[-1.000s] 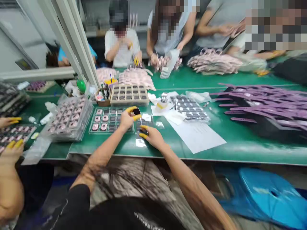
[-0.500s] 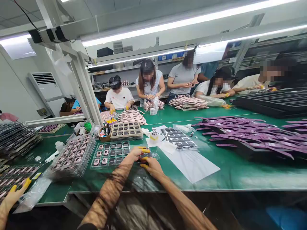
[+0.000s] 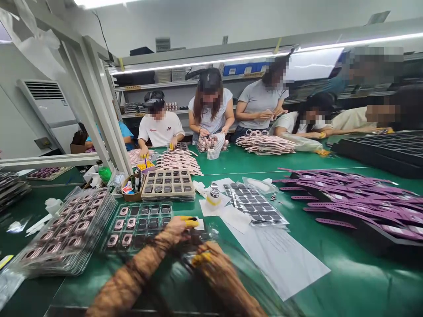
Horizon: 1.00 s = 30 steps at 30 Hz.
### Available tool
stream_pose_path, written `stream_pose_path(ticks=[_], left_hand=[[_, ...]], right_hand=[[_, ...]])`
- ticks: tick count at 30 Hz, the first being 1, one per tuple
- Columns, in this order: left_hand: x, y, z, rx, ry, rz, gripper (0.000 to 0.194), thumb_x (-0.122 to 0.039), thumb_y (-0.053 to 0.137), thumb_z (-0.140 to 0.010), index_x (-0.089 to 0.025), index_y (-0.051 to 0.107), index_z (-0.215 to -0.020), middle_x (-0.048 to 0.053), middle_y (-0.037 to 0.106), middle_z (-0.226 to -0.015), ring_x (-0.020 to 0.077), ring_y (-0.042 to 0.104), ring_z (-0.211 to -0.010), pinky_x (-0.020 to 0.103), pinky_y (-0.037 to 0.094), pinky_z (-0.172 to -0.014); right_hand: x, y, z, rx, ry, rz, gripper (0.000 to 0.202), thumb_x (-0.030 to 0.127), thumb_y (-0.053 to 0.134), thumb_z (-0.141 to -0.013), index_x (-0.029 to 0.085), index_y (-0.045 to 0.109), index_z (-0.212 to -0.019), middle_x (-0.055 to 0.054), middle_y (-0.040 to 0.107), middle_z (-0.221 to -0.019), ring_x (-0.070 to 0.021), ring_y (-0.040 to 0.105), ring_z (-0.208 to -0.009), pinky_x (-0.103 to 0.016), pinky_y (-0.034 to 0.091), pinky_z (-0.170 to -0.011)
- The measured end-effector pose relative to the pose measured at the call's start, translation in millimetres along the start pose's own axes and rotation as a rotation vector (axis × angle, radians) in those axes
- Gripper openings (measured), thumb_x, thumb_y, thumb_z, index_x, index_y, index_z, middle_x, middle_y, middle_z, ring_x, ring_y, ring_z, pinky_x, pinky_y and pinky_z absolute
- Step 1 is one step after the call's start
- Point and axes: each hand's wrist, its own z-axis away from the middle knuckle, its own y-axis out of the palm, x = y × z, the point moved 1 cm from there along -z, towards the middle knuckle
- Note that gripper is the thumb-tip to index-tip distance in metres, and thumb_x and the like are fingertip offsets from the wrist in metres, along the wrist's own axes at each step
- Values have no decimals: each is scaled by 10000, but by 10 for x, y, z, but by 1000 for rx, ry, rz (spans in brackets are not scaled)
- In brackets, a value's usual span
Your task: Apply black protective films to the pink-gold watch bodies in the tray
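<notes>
In the head view, the left hand [image 3: 178, 226] and right hand [image 3: 208, 257] are close together over the green workbench [image 3: 363, 286], toward its near edge. Blur hides whether either is closed on anything. A small dark piece [image 3: 194, 238] lies between them, its outline unclear, with a white square [image 3: 200, 224] at the left hand's yellow-covered fingertips. Just left is a clear tray [image 3: 136, 223], five pink-framed watch cases on its left side and dark squares on its right. A stack of trays [image 3: 99, 233] stands nearer the workbench's left edge. Beyond the right hand lie a printed sheet [image 3: 280, 259], sleeved dark squares [image 3: 256, 204] and a bottle [image 3: 214, 192]. Purple straps [image 3: 350, 202] are heaped farther right; co-workers line the far edge.
</notes>
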Motion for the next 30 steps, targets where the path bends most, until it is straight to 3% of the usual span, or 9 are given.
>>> stream_pose_path(ticks=[3, 6, 9, 13, 17, 25, 30], left_hand=[[91, -32, -7, -14, 117, 49, 410, -219, 935, -656, -227, 759, -1027, 77, 779, -1075, 273, 727, -1049, 350, 598, -841], [167, -116, 1, -44, 227, 58, 668, -145, 987, -456, -172, 771, -1087, 83, 793, -990, 257, 735, -954, 339, 580, -868], [223, -212, 12, -75, 228, 17, 706, -207, 984, -482, -178, 772, -1155, 49, 773, -852, 218, 708, -819, 329, 573, -805], [235, -244, 5, -88, 309, -140, 672, -280, 959, -573, -210, 769, -1213, 20, 741, -792, 187, 673, -757, 312, 554, -780], [227, -211, 11, -70, 347, -245, 631, -276, 918, -636, -261, 764, -1247, -1, 748, -806, 175, 692, -756, 292, 555, -768], [206, -210, 25, -23, 380, -419, 573, -246, 856, -692, -231, 765, -1257, -29, 721, -753, 150, 675, -716, 249, 543, -742], [222, -218, -1, 1, 364, -410, 586, -243, 855, -690, -242, 760, -1268, -27, 727, -753, 158, 678, -734, 246, 539, -730]], right_hand=[[59, -295, -306, 25, 136, -274, 71, 454, 712, -780, 441, 781, -790, -3, 763, -791, -277, 712, -751, -456, 593, -721], [-118, -448, -753, 30, 366, -526, 238, 493, 842, -695, 286, 796, -803, -26, 756, -772, -222, 684, -744, -372, 570, -731], [-463, -377, -981, -81, 563, -660, 376, 492, 940, -556, 227, 791, -777, -15, 731, -731, -184, 646, -711, -333, 547, -710], [-731, -183, -846, -121, 719, -700, 442, 483, 979, -490, 214, 783, -780, -3, 727, -772, -164, 642, -775, -302, 553, -768], [-688, -83, -734, -64, 829, -757, 454, 476, 990, -482, 208, 771, -776, -7, 730, -801, -174, 666, -805, -297, 585, -737], [-668, -45, -733, -27, 868, -772, 443, 454, 996, -487, 195, 757, -754, -8, 743, -780, -171, 695, -767, -329, 632, -739], [-693, -43, -734, -32, 893, -780, 444, 438, 999, -473, 184, 753, -741, -8, 754, -773, -168, 719, -747, -338, 655, -745]])
